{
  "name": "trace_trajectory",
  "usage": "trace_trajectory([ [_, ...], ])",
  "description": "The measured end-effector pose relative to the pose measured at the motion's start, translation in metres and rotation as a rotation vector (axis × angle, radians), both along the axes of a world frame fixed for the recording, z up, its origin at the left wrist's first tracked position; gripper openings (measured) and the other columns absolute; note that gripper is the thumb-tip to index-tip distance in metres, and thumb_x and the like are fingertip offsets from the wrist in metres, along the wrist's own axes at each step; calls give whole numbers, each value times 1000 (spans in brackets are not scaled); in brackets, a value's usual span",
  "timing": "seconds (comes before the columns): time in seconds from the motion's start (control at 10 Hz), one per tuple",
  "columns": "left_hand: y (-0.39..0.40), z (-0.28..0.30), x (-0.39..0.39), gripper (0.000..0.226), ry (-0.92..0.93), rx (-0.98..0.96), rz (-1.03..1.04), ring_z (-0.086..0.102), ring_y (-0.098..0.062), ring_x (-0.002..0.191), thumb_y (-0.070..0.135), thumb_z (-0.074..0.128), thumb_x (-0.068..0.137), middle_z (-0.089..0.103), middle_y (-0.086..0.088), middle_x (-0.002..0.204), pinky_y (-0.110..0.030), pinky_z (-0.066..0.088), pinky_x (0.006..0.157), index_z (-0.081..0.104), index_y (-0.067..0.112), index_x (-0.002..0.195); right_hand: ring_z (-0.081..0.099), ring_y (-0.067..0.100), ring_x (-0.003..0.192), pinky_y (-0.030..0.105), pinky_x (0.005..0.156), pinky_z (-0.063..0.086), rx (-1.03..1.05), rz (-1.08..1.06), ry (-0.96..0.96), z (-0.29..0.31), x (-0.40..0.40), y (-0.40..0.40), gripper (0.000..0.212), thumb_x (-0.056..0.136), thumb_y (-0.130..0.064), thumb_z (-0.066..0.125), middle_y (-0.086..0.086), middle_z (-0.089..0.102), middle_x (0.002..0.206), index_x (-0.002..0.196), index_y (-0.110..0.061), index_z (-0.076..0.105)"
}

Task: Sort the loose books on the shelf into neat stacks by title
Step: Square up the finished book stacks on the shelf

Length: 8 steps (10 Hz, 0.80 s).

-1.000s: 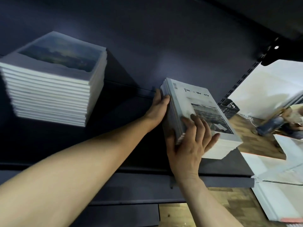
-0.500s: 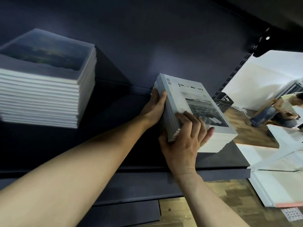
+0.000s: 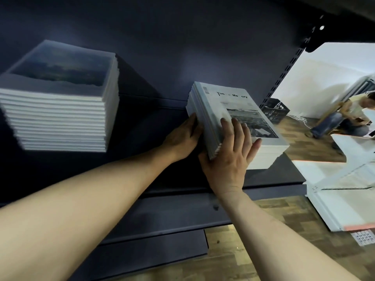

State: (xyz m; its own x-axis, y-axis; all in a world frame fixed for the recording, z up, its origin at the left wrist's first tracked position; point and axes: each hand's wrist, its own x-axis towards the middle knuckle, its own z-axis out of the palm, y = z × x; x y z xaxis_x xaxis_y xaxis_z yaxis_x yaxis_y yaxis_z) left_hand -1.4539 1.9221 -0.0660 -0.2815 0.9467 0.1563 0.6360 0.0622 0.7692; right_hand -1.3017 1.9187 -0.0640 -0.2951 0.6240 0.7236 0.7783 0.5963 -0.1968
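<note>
My left hand (image 3: pixel 183 136) presses flat against the side of the right-hand book stack (image 3: pixel 233 126) on the shelf (image 3: pixel 263 179); my right hand (image 3: pixel 233 153) lies open over its near corner. Best to squeeze evenly, so the edges line up.

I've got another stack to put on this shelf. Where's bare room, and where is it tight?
The widest free patch is the dark shelf board between the tall stack of dark-covered books and the stack of white photo-cover books. A narrow strip runs along the front edge. It is crowded at the white stack's near-left corner, where the left hand and right hand press it.
</note>
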Motion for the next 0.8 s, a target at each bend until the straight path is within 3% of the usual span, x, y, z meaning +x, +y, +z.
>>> trace_trajectory([
  [0.1, -15, 4, -1, 58, 60, -27, -48, 37, -24, 140, 46, 34, 101, 29, -1, 158, -38, 33, 113, 21, 25, 154, 23, 30, 149, 58, 121, 5, -56, -39, -54, 4, 2, -6, 91, 70, -43, 71, 6, 36, 157, 151, -21, 35],
  [0.2, -34, 11, -1, 58, 254, -35, -66, 39, -27, 137, 40, 38, 101, 32, -7, 155, -36, 36, 109, 21, 21, 153, 10, 28, 153, 55, 122, 0, -141, -59, -91, 11, 4, -15, 97, 73, -44, 71, 6, 22, 164, 156, -25, 24],
  [0.4, -74, 38, -7, 62, 671, -180, -45, 19, -31, 146, 43, 33, 102, 12, -8, 162, -42, 21, 118, 14, 17, 156, -2, 26, 154, 50, 122, -3, -285, -43, -108, 33, 17, -47, 89, 85, -47, 62, 6, 8, 167, 159, -26, 17],
  [0.6, -129, 72, -3, 62, 805, -368, -87, 6, -29, 150, 46, 27, 103, -2, -4, 164, -45, 10, 121, 4, 26, 156, 6, 30, 152, 51, 121, 6, -419, -102, -161, 64, 35, -89, 80, 89, -45, 55, 6, 16, 165, 156, -21, 19],
  [0.8, -206, 106, 10, 63, 938, -468, -119, 13, -35, 148, 51, 25, 102, 9, -10, 163, -49, 14, 119, 6, 24, 156, 26, 27, 140, 43, 114, 23, -419, -62, -133, 102, 44, -170, 68, 92, -40, 56, 5, 32, 152, 150, -19, 28],
])
